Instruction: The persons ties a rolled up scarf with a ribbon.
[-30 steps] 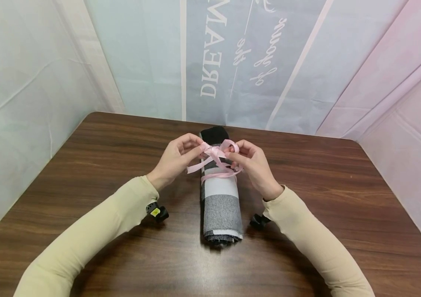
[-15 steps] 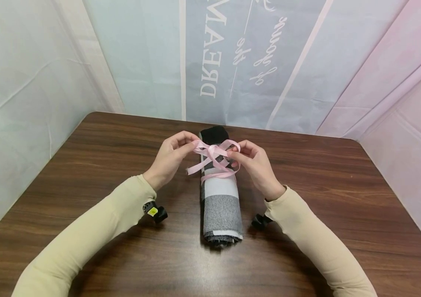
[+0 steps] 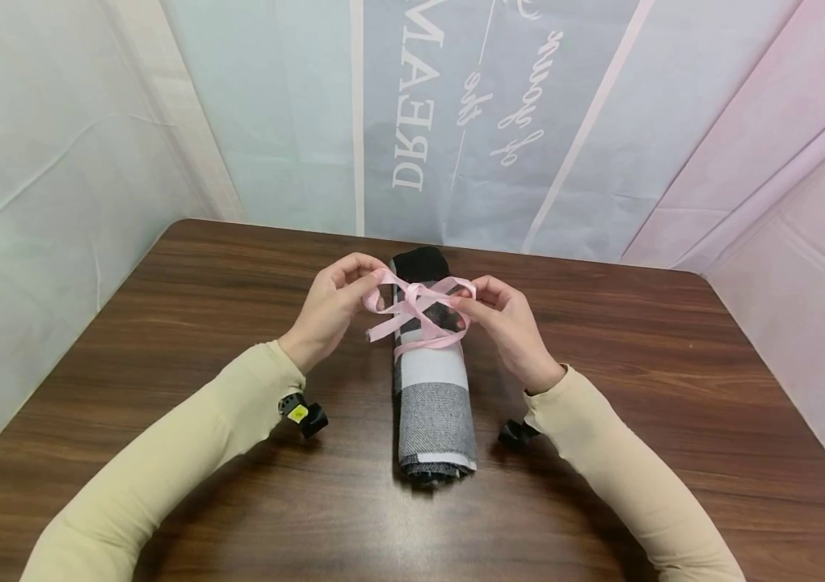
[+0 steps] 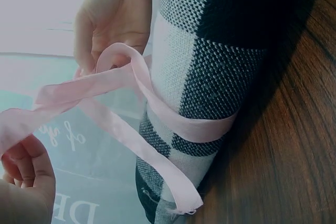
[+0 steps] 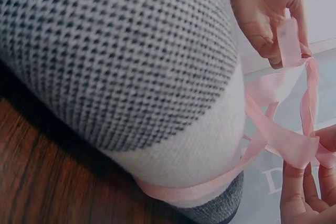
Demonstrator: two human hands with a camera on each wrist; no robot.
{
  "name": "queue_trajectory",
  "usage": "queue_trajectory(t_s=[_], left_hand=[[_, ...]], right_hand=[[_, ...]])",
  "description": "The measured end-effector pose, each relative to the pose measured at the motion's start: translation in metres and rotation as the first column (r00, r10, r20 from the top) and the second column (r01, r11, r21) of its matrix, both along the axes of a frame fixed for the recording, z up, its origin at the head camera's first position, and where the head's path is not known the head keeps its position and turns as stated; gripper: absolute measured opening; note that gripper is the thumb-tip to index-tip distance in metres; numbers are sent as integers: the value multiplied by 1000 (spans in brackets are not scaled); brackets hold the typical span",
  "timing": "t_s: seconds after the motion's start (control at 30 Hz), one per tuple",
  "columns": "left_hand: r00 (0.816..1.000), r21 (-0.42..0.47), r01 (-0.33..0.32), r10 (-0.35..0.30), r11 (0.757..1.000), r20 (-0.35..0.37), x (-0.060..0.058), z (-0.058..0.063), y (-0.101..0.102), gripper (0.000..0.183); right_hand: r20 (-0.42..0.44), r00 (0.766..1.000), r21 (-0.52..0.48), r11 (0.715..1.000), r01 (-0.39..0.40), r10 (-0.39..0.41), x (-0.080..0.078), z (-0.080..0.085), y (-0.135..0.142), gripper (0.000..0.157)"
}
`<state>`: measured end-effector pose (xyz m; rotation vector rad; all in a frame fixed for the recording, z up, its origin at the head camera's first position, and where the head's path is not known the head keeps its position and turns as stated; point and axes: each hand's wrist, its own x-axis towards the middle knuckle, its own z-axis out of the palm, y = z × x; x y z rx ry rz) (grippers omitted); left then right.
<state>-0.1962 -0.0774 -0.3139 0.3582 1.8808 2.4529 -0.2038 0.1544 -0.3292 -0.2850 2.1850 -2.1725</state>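
Note:
A rolled-up checked scarf in black, white and grey lies lengthwise on the table. Round its far half runs a pink ribbon, crossed in a bow-like knot above the roll. With thumb and fingers my left hand pinches the left loop. On the other side my right hand pinches the right loop. One loose ribbon tail hangs to the left of the roll. In the left wrist view the ribbon shows a frayed end against the scarf. Fingertips of both hands show in the right wrist view, holding ribbon.
The brown wooden table has its far edge against a pale printed backdrop with lettering. Light cloth hangs at both sides. Small black cameras sit under both wrists.
My left hand has moved left and slightly up, drawing out the left loop. The right hand has shifted slightly right. The knot looks narrower and both loops stand wider; the scarf has stayed put.

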Motion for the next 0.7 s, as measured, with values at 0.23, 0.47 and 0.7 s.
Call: queue_trajectory(t_s=[0.23,0.47,0.7], left_hand=[[1000,8,-13,13,1000,13,-2,-2,-1,6],[1000,-22,-23,23,999,-12,-5,-5,-3,4],[999,-159,-34,32,987,-11,-9,-11,-12,13]], right_hand=[[-35,999,-35,999,-24,23,-9,-16,9,11],[-69,997,-68,997,-45,40,-21,-34,21,16],[-84,996,-52,998,-19,14,-45,-67,42,25]])
